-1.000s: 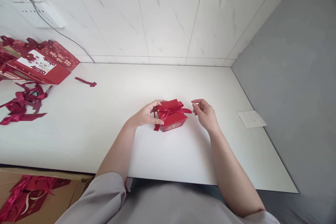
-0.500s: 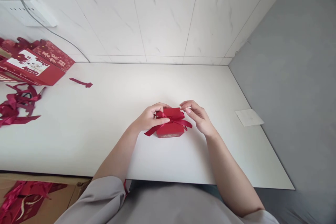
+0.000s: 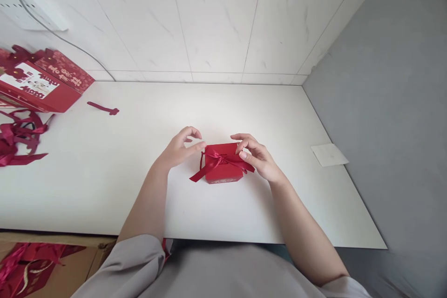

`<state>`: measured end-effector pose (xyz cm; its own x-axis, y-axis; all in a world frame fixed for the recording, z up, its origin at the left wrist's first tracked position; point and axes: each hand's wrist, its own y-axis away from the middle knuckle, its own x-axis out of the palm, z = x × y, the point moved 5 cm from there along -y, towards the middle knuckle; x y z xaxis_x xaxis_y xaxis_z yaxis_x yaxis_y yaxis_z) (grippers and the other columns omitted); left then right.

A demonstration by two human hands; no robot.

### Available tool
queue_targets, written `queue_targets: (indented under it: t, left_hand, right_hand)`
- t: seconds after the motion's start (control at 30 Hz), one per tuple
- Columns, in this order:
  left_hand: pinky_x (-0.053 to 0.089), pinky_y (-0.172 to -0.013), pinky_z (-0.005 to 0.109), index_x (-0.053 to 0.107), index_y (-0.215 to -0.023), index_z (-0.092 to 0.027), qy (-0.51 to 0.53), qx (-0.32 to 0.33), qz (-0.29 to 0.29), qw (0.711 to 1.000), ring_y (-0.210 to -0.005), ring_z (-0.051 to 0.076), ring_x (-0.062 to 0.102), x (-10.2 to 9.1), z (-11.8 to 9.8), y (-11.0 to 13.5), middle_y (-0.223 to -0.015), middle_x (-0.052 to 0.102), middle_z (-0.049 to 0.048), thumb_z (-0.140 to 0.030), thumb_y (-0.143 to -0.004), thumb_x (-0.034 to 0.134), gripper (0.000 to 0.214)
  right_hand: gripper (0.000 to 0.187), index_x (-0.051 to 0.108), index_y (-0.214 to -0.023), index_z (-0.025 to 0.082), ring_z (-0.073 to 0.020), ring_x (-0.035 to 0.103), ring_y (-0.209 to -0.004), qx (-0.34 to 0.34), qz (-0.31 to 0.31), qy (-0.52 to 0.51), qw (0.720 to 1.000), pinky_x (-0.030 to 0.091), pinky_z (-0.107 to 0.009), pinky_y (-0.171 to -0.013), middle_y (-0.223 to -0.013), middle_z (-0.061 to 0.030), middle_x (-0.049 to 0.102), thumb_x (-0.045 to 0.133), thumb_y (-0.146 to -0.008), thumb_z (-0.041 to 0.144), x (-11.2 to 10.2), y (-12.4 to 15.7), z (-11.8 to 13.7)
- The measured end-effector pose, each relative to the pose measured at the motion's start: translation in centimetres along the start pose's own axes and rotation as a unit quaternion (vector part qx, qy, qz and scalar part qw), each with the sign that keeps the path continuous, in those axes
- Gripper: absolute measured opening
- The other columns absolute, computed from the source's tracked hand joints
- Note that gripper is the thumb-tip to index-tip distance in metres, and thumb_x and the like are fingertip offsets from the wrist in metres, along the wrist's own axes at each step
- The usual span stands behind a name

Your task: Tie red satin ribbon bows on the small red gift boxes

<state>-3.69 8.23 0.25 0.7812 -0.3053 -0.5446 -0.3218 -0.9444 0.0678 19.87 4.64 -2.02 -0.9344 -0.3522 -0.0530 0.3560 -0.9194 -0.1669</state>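
Observation:
A small red gift box [image 3: 224,175] lies on the white table in front of me, with a shiny red ribbon [image 3: 209,167] tied in a bow across its top. A dark red cord shows at its left side. My left hand [image 3: 181,148] is off the box's left end, fingers apart and holding nothing; its thumb tip is close to the upper left corner. At the right end, my right hand [image 3: 256,156] pinches the bow's ribbon between thumb and fingers. The hand partly hides that side of the bow.
Red printed gift boxes [image 3: 42,81] stand at the far left, before a pile of red ribbons [image 3: 23,137]. A dark red strip [image 3: 103,108] lies near them. A white paper [image 3: 329,154] rests by the right edge. A cardboard box [image 3: 78,265] with red items sits below left.
My left hand has let go of the box and bow and drawn back to the left. My right hand has moved slightly left onto the ribbon. The view has shifted a little.

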Motion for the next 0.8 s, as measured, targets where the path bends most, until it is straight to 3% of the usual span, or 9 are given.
queue_targets:
  t: [0.07,0.17,0.27,0.33,0.43,0.67,0.8]
  left_hand:
    - [0.045,-0.089,0.034,0.065,-0.083,-0.021,-0.037,-0.056,0.035,0.997,-0.094,0.021,0.062,-0.1,1.0,0.0,-0.092,0.067,0.0024,-0.053,-0.087,0.056,0.034]
    - [0.046,-0.078,0.031,0.069,-0.067,-0.018,-0.033,-0.114,0.198,0.973,-0.077,0.02,0.065,1.1,2.2,0.4,-0.075,0.07,0.0043,-0.058,-0.09,0.048,0.051]
    - [0.048,-0.074,0.029,0.073,-0.068,-0.016,0.03,-0.098,0.335,0.937,-0.07,0.018,0.064,2.2,2.0,1.2,-0.074,0.073,0.007,-0.057,-0.088,0.053,0.05]
    - [0.049,-0.071,0.028,0.077,-0.075,-0.016,0.071,-0.072,0.392,0.914,-0.07,0.018,0.064,2.7,1.3,1.6,-0.078,0.074,0.0082,-0.054,-0.086,0.06,0.043]
    - [0.049,-0.066,0.027,0.079,-0.085,-0.017,0.1,-0.068,0.42,0.899,-0.07,0.017,0.065,3.1,0.6,1.9,-0.081,0.075,0.009,-0.049,-0.086,0.062,0.036]
    - [0.044,-0.056,0.023,0.081,-0.084,-0.017,0.093,-0.019,0.41,0.907,-0.057,0.011,0.052,3.1,0.2,1.8,-0.063,0.065,0.0052,-0.043,-0.089,0.061,0.033]
    - [0.049,-0.065,0.025,0.081,-0.085,-0.017,0.102,0.006,0.413,0.905,-0.067,0.015,0.059,3.0,0.1,1.7,-0.071,0.07,0.0084,-0.042,-0.088,0.063,0.031]
  right_hand:
    - [0.015,0.062,-0.088,0.026,-0.027,0.047,-0.128,0.001,-0.002,-0.004,1.0,0.038,-0.044,-0.104,-0.133,-0.0058,0.053,0.061,-0.09,0.042,0.0,0.0,0.0]
    - [0.016,0.062,-0.089,0.026,-0.0273,0.049,-0.125,0.007,-0.003,-0.012,1.0,0.039,-0.044,-0.102,-0.133,-0.0056,0.053,0.06,-0.09,0.042,0.0,0.1,0.0]
    - [0.018,0.06,-0.087,0.026,-0.0275,0.049,-0.124,0.017,-0.009,-0.025,1.0,0.04,-0.044,-0.101,-0.134,-0.0052,0.053,0.06,-0.09,0.044,0.1,0.2,-0.1]
    - [0.021,0.059,-0.086,0.025,-0.0274,0.049,-0.124,0.032,-0.017,-0.032,0.999,0.04,-0.044,-0.1,-0.133,-0.005,0.054,0.057,-0.091,0.045,0.1,0.2,-0.2]
    - [0.024,0.057,-0.084,0.025,-0.0271,0.05,-0.123,0.054,-0.012,-0.033,0.998,0.041,-0.043,-0.098,-0.134,-0.005,0.053,0.054,-0.093,0.047,0.2,0.1,-0.4]
    - [0.025,0.06,-0.075,0.023,-0.024,0.056,-0.113,0.045,0.025,-0.051,0.997,0.045,-0.038,-0.09,-0.137,-0.0038,0.052,0.059,-0.091,0.043,0.8,0.1,-0.3]
    - [0.032,0.057,-0.068,0.021,-0.0214,0.06,-0.102,0.067,0.016,-0.07,0.995,0.047,-0.036,-0.085,-0.135,-0.004,0.054,0.059,-0.091,0.044,0.9,0.1,-0.3]
